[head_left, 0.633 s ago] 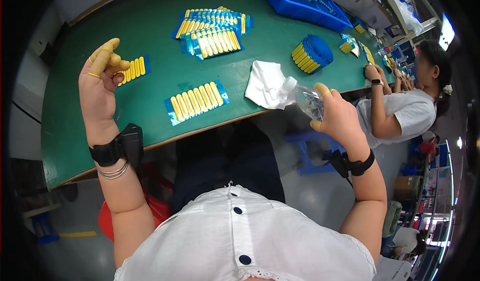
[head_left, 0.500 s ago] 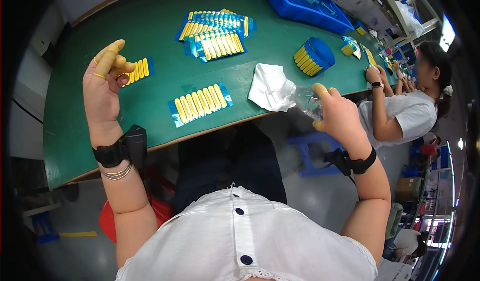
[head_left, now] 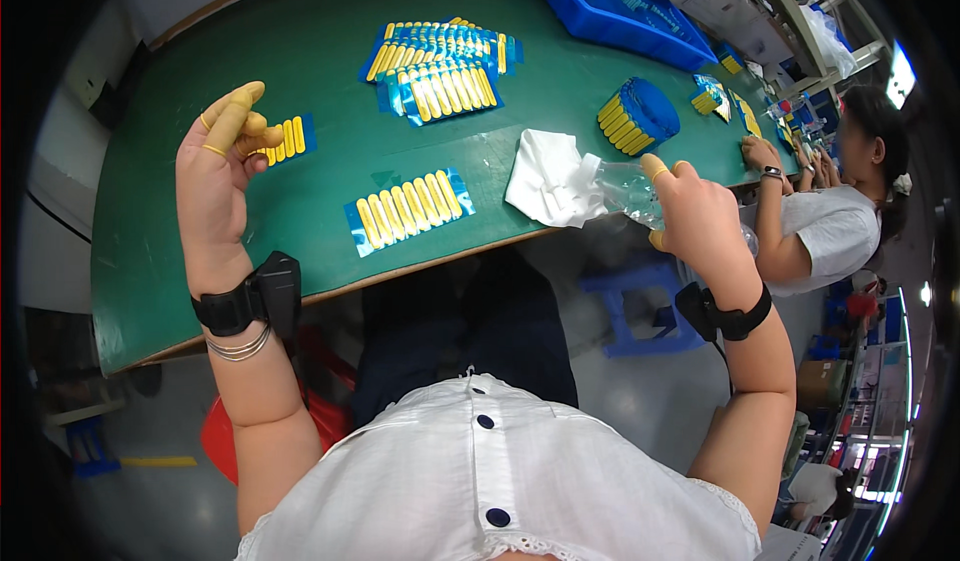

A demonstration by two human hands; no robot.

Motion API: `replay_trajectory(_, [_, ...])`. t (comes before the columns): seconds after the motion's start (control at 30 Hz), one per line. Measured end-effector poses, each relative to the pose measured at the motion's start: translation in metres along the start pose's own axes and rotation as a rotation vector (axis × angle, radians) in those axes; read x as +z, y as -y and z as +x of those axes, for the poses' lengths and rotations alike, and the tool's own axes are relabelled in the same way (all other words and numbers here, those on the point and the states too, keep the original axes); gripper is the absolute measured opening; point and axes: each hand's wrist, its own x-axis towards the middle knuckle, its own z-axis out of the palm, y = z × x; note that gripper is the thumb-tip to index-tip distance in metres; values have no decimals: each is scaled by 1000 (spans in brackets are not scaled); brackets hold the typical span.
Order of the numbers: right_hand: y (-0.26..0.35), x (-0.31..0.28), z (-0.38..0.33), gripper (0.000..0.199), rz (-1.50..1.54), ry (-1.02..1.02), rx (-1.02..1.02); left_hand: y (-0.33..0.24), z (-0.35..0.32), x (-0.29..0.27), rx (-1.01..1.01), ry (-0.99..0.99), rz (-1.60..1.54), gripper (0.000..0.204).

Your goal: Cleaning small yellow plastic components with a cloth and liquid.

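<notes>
While raised over the green table (head_left: 300,211), left hand (head_left: 215,176) pinches empty fingers together | right hand (head_left: 700,216) clamped on clear bottle (head_left: 625,181) at 3 o'clock | white cloth (head_left: 550,176) touching bottle's mouth

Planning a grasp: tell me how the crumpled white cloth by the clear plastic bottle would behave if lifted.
The crumpled white cloth is creased and bunched, so probably floppy and light. Draped on the green table's edge, it likely drags rather than rolls.
</notes>
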Motion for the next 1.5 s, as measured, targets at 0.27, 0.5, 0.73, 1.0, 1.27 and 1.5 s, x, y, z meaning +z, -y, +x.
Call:
replay_trajectory(0.27, [-7, -3, 0, 77, 8, 15, 33, 0, 4, -1, -2, -3, 8, 26])
replay_trajectory(0.5, [-12, 15, -8, 81, 834, 92, 21, 18, 19, -34, -86, -4, 8, 34])
replay_trajectory(0.73, [-58, 37, 0, 89, 1505, -342, 273, -24, -14, 18, -158, -63, 180, 37])
replay_trajectory(1.0, [-150, 67, 73, 98, 1246, -900, 667, 0, 22, -42, -167, 270, 258, 83])
replay_trajectory(1.27, [-129, 148, 152, 98, 1197, -1076, 785, 3, -3, -16, -14, -100, 62, 33])
replay_trajectory(1.5, [-139, 135, 64, 76, 829, -1249, 561, 30, 26, -21, -20, 220, -40, 37])
